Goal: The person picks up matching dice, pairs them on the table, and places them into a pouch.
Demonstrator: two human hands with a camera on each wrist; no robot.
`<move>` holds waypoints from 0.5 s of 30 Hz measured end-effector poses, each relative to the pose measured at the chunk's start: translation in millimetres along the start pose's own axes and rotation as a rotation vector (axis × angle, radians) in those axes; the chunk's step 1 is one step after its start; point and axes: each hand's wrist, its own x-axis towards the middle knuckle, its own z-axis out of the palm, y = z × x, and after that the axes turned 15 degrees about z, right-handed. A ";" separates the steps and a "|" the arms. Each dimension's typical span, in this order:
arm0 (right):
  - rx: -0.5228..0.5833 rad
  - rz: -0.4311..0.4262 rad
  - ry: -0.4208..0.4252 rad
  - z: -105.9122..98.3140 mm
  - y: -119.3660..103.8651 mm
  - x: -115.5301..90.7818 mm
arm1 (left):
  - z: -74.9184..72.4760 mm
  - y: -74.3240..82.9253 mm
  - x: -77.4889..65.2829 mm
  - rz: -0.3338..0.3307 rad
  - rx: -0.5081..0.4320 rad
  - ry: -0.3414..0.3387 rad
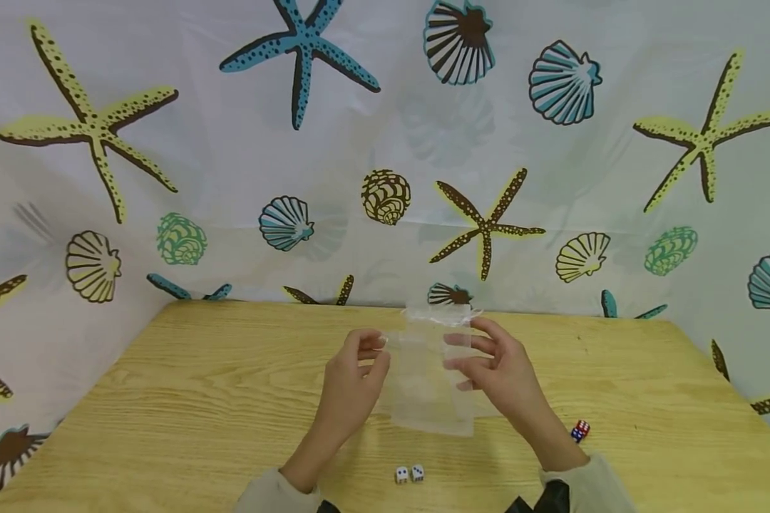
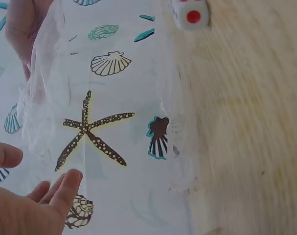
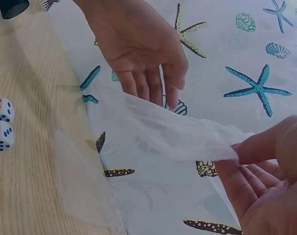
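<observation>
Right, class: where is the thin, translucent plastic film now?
In the head view, the film is just right of centre, between the left hand and the right hand, above two white cubic dice.

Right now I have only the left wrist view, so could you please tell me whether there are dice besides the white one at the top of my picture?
Observer: Yes, in the head view a red die and a blue die lie together beside the right forearm.
Operator: Thank you; how does the right hand meet the clear plastic film?
Observer: The right wrist view shows it pinching the edge between thumb and fingers.
Operator: And how many white dice can you see?
Observer: Two, side by side on the table in the head view.
</observation>
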 end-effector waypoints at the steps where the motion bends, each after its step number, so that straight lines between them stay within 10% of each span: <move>1: -0.002 -0.002 -0.010 0.5 -0.2 -0.6 | -0.8 -1.9 1.5 -0.061 -0.088 -0.002; 8: 0.000 -0.030 -0.097 4.7 1.8 1.1 | -4.3 -6.1 7.7 -0.301 -0.594 -0.046; 15: -0.016 -0.052 -0.157 6.0 7.5 4.3 | -3.2 -6.0 7.0 -0.330 -0.742 -0.076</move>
